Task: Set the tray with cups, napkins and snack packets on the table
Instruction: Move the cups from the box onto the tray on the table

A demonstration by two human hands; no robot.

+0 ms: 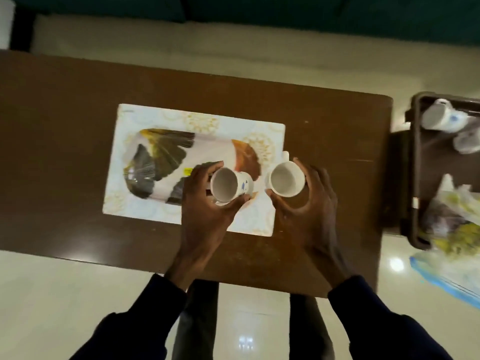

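Observation:
A white tray (145,118) with gold patterns lies in the middle of the brown table (65,100). Snack packets (158,162) in clear wrap lie on it, one showing orange (246,159) at the right. My left hand (205,211) holds a white cup (224,185) with blue marks over the tray's near right part. My right hand (311,201) holds a second white cup (285,179) at the tray's right edge. Both cups point their mouths toward me.
A dark brown crate (415,157) stands to the right of the table, holding two more white cups (439,115) and snack packets (452,216). A blue-edged plastic bag (446,274) lies near it. Pale glossy floor surrounds the table; a dark green sofa is beyond.

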